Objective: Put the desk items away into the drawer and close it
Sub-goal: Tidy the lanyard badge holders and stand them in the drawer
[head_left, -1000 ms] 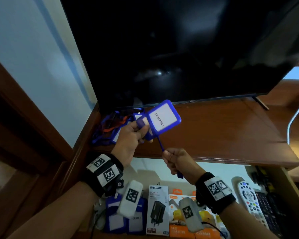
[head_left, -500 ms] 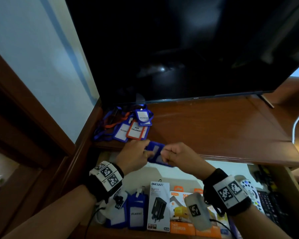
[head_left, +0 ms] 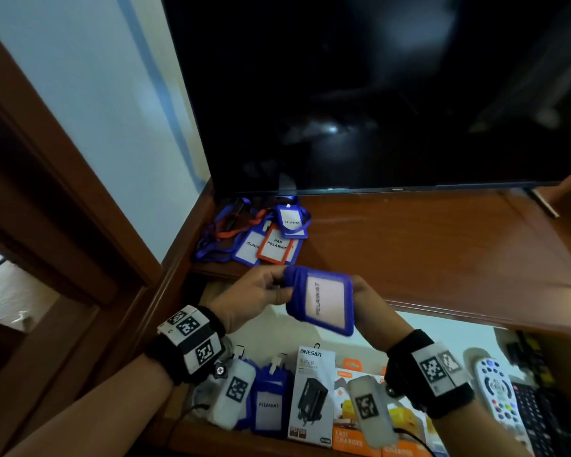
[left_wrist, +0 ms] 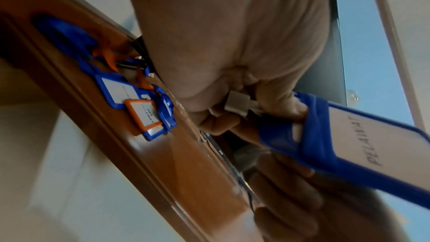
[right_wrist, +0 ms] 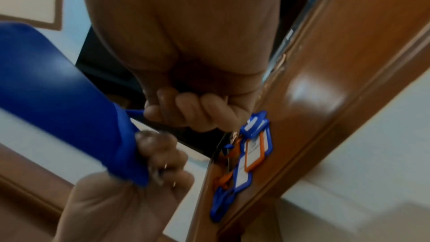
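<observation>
**Ana:** Both hands have dropped from up by the screen to just over the open drawer (head_left: 455, 338), and the blue badge holder (head_left: 323, 303), upright a second ago with its strap dangling, now lies between them with the strap gathered against its back.

**Ben:** So who has hold of it?

**Ana:** Both. The left hand (head_left: 254, 300) has its grip pinched on the clip end. In the left wrist view the fingers (left_wrist: 279, 98) curl round the top edge beside the pale clip (left_wrist: 239, 103). The right hand (head_left: 373, 311) sits behind the holder; the right wrist view shows its fingers (right_wrist: 186, 111) curled tight on a bit of blue strap (right_wrist: 133, 112).

**Ben:** Why two hands for one small card?

**Ana:** My guess is to keep the strap bundled so it goes in as a flat packet and doesn't hang over the drawer edge when the drawer shuts.

**Ben:** And the rest?

**Ana:** A heap of blue and orange badge holders (head_left: 271, 239) with tangled lanyards sits on the worktop (head_left: 426, 245) in the corner under the dark screen (head_left: 376, 94). Another badge (head_left: 267, 404) already lies in the drawer beside a charger box (head_left: 312, 394) and a remote (head_left: 496, 390). So the task looks only partly done.
</observation>
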The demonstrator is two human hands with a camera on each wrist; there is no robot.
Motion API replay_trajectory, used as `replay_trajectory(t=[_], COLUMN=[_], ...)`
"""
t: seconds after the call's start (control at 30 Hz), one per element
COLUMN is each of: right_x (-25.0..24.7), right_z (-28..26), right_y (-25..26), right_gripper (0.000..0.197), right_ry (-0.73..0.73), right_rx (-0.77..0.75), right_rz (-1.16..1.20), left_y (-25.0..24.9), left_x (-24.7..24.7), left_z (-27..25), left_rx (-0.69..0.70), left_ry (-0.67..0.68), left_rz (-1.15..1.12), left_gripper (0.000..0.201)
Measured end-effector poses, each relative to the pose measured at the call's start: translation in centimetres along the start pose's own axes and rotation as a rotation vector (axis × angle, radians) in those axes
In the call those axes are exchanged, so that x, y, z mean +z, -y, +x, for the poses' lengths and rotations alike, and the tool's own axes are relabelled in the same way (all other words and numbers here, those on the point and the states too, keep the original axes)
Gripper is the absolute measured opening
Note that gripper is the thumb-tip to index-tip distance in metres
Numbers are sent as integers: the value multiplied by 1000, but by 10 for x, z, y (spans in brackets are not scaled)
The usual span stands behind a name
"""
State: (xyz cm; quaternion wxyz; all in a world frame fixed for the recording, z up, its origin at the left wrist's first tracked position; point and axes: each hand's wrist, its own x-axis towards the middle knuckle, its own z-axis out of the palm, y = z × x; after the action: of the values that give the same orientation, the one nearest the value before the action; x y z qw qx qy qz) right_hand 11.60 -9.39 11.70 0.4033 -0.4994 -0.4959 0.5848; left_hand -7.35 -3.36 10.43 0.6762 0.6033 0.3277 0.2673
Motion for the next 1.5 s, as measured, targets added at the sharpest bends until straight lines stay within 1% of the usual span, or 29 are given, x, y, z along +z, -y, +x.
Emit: replay_trajectory(t=[0.03,0.1,0.13,0.2,0.27,0.33,0.47,0.5,0.57,0.63,0.67,0.73,0.8,0.83,0.87,0.93,1.0,1.03,1.07,1.13,1.17,1.27,1.4,1.5], right_x=[3,10,14,21,26,31,35,35,33,25,20,10,0,-6,-10,-18,-22,-21,-19,-12,-8,-1,3,3], right_z=[1,4,6,11,16,20,28,31,39,49,55,70,89,100,111,132,150,157,163,173,177,186,201,212], right_y=[-2,-3,-4,-6,-12,-18,-34,-38,-45,-50,-51,-52,-53,-56,-57,-62,-65,-68,-71,-74,-74,-70,-62,-60], right_gripper=[21,15,15,25,31,32,29,29,30,35,33,27,27,26,24,19,8,10,19,42,54,80,98,105], right_ry=[-8,5,13,18,21,54,140,137,76,-21,-67,-136,-224,-276,-323,-400,-447,-478,-517,-597,-622,-630,-631,-629], right_rx=[5,21,44,93,106,108,151,178,241,289,301,293,277,282,285,257,225,227,234,268,299,426,523,555], right_rz=[40,98,114,147,192,200,157,133,88,45,22,-24,-46,-63,-105,-246,-432,-513,-560,-585,-580,-621,-666,-686], left_y=[-1,-3,-4,0,4,7,12,14,22,34,40,52,59,60,62,66,75,80,83,90,93,102,121,131], left_x=[2,7,9,11,12,10,-2,-7,-20,-36,-43,-51,-53,-52,-51,-49,-46,-44,-42,-35,-31,-19,-10,-6], left_z=[1,3,3,3,0,-6,-20,-23,-30,-39,-44,-52,-60,-62,-63,-61,-56,-53,-50,-43,-38,-25,-13,-3], left_rx=[17,62,82,100,96,83,41,18,-43,-118,-169,-301,-409,-446,-483,-567,-648,-669,-680,-669,-641,-526,-418,-367], left_ry=[-33,-89,-113,-173,-230,-284,-372,-402,-466,-501,-492,-451,-378,-318,-249,-99,66,143,213,343,407,541,649,664], left_rz=[-73,-183,-220,-282,-302,-299,-290,-275,-185,64,211,459,662,764,861,1014,1149,1215,1270,1358,1380,1378,1449,1471], left_gripper=[32,33,33,31,25,19,24,23,26,27,27,23,11,7,8,7,15,19,22,25,25,18,16,20])
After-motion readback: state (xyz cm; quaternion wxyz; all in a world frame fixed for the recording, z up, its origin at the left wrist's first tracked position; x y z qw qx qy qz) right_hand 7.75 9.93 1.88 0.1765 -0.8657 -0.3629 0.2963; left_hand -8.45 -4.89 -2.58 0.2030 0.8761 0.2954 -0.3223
